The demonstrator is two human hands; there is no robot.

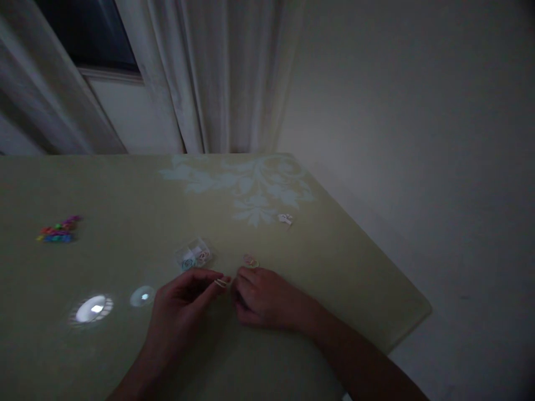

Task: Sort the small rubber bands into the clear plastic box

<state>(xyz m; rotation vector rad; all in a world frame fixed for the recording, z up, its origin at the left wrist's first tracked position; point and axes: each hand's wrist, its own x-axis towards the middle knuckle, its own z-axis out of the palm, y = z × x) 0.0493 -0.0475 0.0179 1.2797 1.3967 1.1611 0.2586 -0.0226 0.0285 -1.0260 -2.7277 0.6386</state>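
My left hand point(179, 306) pinches a thin whitish elastic band point(220, 283) between thumb and forefinger, low over the table. Close beside it on the right, my right hand point(263, 298) has its fingers curled together; whatever they hold, if anything, is hidden. Just beyond the left hand stands a small clear plastic box point(180, 257) with compartments, holding light blue bands point(189, 264) and pinkish bands point(204, 256). A few pink and yellow bands point(251, 260) lie on the tabletop right behind my right fingers.
The pale green table point(125, 195) has a leaf pattern and ends on the right at a slanted edge near the wall. A small white piece point(285, 219) lies towards the back right. Far left is a pile of bright, multicoloured small pieces point(61, 231). Curtains point(234, 78) hang behind.
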